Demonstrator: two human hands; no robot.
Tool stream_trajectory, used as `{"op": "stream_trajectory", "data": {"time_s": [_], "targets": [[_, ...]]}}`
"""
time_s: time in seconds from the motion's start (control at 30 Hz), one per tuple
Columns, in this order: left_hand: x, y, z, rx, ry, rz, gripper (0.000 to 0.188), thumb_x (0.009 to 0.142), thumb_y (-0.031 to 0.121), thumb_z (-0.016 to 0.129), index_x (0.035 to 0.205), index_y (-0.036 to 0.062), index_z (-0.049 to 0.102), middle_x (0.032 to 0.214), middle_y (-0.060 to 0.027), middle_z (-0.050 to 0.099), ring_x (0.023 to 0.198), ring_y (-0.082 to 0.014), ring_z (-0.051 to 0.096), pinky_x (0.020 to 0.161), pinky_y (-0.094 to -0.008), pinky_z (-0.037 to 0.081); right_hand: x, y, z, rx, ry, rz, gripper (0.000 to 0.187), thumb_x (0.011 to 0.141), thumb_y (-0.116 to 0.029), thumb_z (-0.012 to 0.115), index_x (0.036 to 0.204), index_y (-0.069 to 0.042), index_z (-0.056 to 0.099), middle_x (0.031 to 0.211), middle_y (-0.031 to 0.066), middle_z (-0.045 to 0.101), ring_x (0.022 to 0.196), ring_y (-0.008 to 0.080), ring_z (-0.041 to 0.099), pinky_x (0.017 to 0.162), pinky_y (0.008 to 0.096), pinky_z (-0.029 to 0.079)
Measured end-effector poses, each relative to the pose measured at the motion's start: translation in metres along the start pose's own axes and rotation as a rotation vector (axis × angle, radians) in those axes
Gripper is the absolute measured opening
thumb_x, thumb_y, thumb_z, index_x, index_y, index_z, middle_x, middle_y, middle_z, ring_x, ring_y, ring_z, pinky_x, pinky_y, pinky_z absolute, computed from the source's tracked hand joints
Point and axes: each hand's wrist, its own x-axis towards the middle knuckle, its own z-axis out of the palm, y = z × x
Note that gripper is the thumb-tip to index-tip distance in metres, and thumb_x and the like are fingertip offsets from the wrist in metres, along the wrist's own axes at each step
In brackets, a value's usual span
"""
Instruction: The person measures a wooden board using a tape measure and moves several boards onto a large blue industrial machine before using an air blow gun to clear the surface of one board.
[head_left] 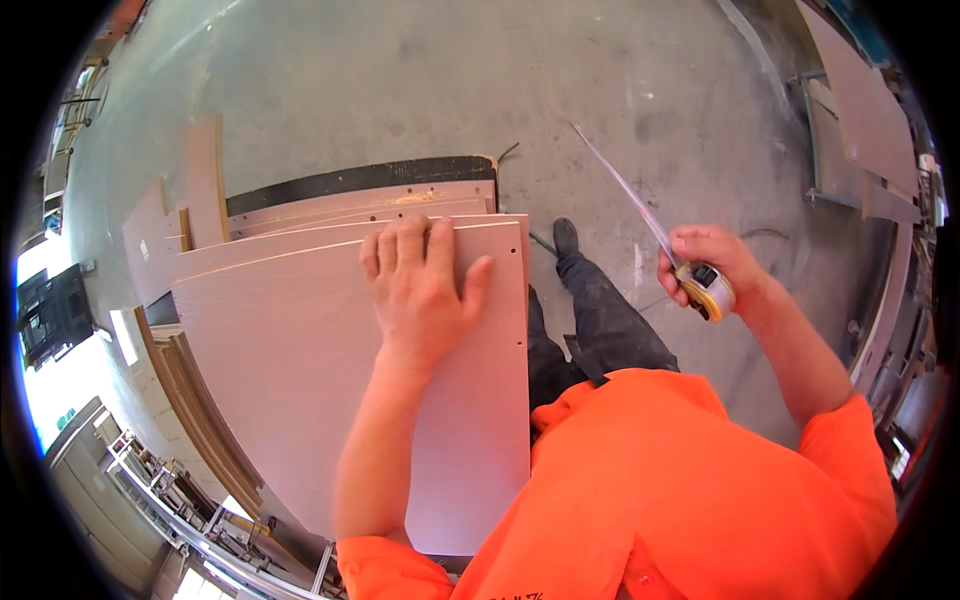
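My left hand lies on the top sheet of a stack of pale pinkish-grey panels, its thumb spread from the fingers. The fingertips reach the panel's far edge. Small dark holes run near the top panel's right edge. Out to the right, my right hand is closed around a tape measure with a yellow and clear-looking case. Its blade is drawn out and points up and left over the floor, touching no panel that I can see.
Narrower panel strips and a dark-edged board lie beyond the stack. More boards stand at its left, near a metal roller frame. Large panels lean at the far right. A green cord lies on the floor by my foot.
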Motion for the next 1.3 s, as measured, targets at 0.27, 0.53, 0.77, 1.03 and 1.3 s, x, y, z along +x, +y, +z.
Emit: {"op": "stream_trajectory", "data": {"time_s": [0.27, 0.53, 0.77, 1.03, 1.3], "targets": [[0.021, 0.097, 0.020, -0.468, -0.145, 0.375, 0.047, 0.066, 0.021, 0.074, 0.106, 0.0051, 0.055, 0.106, -0.0123, 0.054, 0.106, -0.0292, 0.051, 0.094, -0.0412, 0.040, -0.007, 0.033, -0.014, 0.245, 0.048, 0.027, 0.030, 0.089, -0.029, 0.052, 0.087, 0.000, 0.058, 0.074, 0.0117, 0.062, 0.056, 0.0190, 0.061, 0.050, 0.0301, 0.050], [-0.053, -0.022, 0.036, 0.107, 0.017, -0.542, 0.059, 0.083, 0.035, 0.058, 0.127, -0.0027, 0.043, 0.137, -0.0212, 0.033, 0.130, -0.0370, 0.028, 0.107, -0.0483, 0.021, 0.015, 0.041, -0.055, 0.355, -0.009, 0.140, 0.035, 0.089, -0.035, 0.053, 0.095, -0.001, 0.057, 0.072, 0.0103, 0.062, 0.055, 0.0185, 0.060, 0.049, 0.0294, 0.050], [-0.049, 0.004, 0.018, 0.285, 0.004, -0.873, 0.070, 0.085, 0.046, 0.053, 0.132, -0.0040, 0.040, 0.144, -0.0228, 0.026, 0.137, -0.0378, 0.018, 0.111, -0.0500, 0.013, 0.043, 0.006, -0.092, 0.363, -0.068, 0.022, 0.041, 0.088, -0.041, 0.051, 0.109, -0.005, 0.049, 0.065, 0.0075, 0.059, 0.052, 0.0187, 0.057, 0.047, 0.0303, 0.048], [-0.007, 0.126, 0.058, -0.029, 0.090, -0.237, 0.072, 0.081, 0.049, 0.059, 0.131, 0.0005, 0.041, 0.147, -0.0198, 0.023, 0.137, -0.0342, 0.021, 0.111, -0.0478, 0.014, 0.114, -0.019, -0.088, 0.175, -0.086, -0.020, 0.037, 0.087, -0.034, 0.052, 0.110, -0.005, 0.050, 0.076, 0.0056, 0.057, 0.067, 0.0205, 0.058, 0.058, 0.0342, 0.047], [-0.087, 0.030, 0.085, 0.093, 0.131, -0.800, 0.071, 0.085, 0.045, 0.054, 0.134, -0.0031, 0.036, 0.144, -0.0220, 0.028, 0.136, -0.0363, 0.022, 0.112, -0.0452, 0.018, 0.097, -0.051, -0.015, -0.055, -0.260, -0.051, 0.033, 0.085, -0.024, 0.055, 0.109, -0.001, 0.051, 0.069, 0.0044, 0.054, 0.059, 0.0167, 0.054, 0.053, 0.0310, 0.045]]}}
